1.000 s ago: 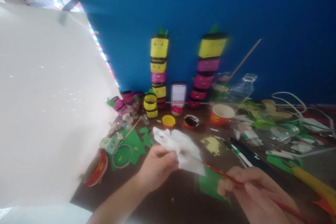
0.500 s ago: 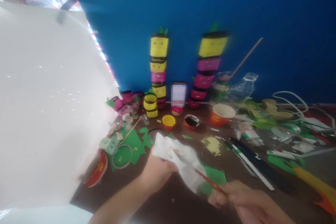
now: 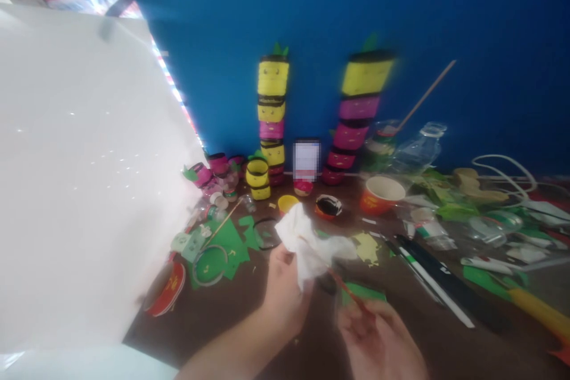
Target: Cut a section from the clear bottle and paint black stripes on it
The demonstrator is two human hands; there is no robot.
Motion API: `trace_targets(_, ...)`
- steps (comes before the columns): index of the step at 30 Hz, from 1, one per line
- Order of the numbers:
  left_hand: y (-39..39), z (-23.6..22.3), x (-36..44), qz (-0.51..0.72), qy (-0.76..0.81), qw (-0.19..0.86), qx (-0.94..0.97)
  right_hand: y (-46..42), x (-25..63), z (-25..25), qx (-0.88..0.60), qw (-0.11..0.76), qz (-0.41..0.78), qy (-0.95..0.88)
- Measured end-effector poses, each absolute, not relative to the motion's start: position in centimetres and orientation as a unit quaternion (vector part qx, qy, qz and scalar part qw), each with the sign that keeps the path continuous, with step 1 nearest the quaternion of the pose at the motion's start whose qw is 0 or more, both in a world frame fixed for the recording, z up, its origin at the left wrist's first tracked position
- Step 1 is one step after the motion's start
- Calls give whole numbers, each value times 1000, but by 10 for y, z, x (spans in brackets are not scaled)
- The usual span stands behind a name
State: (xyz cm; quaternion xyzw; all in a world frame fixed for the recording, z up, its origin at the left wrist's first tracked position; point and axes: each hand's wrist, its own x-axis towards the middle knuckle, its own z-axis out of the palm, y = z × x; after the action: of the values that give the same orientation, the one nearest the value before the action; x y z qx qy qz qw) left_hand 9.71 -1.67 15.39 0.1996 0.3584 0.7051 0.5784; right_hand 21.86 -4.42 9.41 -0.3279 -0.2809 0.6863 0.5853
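Note:
My left hand [image 3: 287, 288] is closed on a crumpled white tissue [image 3: 307, 246], held up over the dark table. Between the fingers of my right hand [image 3: 376, 332] is a thin red paintbrush [image 3: 350, 291]; its tip end runs into the folds of the tissue and is hidden there. Just beyond the tissue sit a small yellow cup [image 3: 287, 203], partly covered by it, and a cut-down cup with black paint [image 3: 328, 206]. A piece of green paper [image 3: 363, 292] lies beneath my right hand.
Two tall stacks of painted bottle pieces, one at left [image 3: 272, 113] and one at right [image 3: 354, 122], stand by the blue wall. A red-and-white paper cup [image 3: 382, 196], a clear bottle [image 3: 421, 148] and a black cutter [image 3: 445, 273] lie right. Left is a red lid-like piece [image 3: 168, 291].
My left hand has turned upward and shifted right, raising the tissue and bunching it differently. My right hand has come left and closer, with the brush now steeper.

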Motion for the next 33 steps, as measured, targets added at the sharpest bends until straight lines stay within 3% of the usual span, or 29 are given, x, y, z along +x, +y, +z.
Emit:
trace_targets(13, -12, 146, 105, 707, 344, 611, 96, -32, 225, 92, -383, 544, 726, -175)
trace_targets(19, -12, 145, 103, 702, 413, 570, 106, -34, 220, 96, -405, 560, 700, -180)
trace_targets(25, -7, 148, 99, 723, 404, 546, 125, -49, 210, 101, -432, 636, 523, -367)
trace_targets(29, 3, 150, 101, 712, 361, 592, 113, -52, 208, 106, -468, 597, 314, -571)
trace_targets(33, 15, 152, 104, 705, 318, 629, 83, -45, 205, 105, -436, 584, 178, -661)
